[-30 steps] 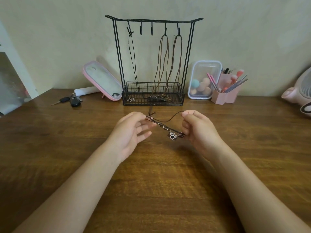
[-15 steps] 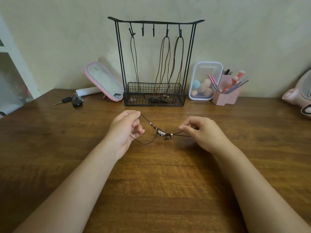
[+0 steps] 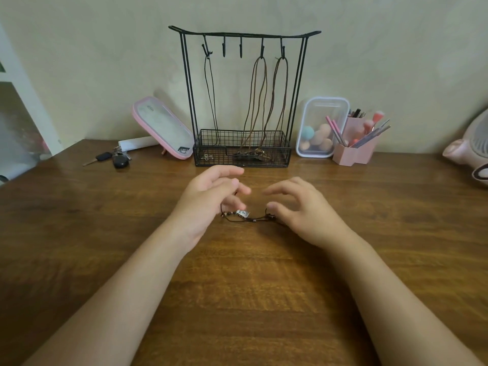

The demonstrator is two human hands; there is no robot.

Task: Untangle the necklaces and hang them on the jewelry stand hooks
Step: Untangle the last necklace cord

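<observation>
A dark cord necklace (image 3: 254, 218) with a small silver pendant (image 3: 243, 213) lies on the wooden table between my hands. My left hand (image 3: 208, 199) hovers over its left end; the cord loops up from the table into its curled lower fingers, while the index and middle fingers stretch out. My right hand (image 3: 301, 210) is at the right end with fingers spread and curved, its thumb just above the cord. The black wire jewelry stand (image 3: 297, 96) is behind. A dark cord (image 3: 211, 96) hangs from its left hook and brown cords (image 3: 260, 96) from the two right hooks. The two middle hooks are bare.
A pink-framed mirror (image 3: 163, 128) leans left of the stand, with keys (image 3: 116, 158) beside it. To the right are a clear box of sponges (image 3: 320, 128) and a pink brush holder (image 3: 355, 151). A pink fan (image 3: 472, 151) sits at the far right edge.
The necklace went from stretched taut in the air between both hands to lying slack on the table. My right fingers opened from their pinch, and both hands moved closer together.
</observation>
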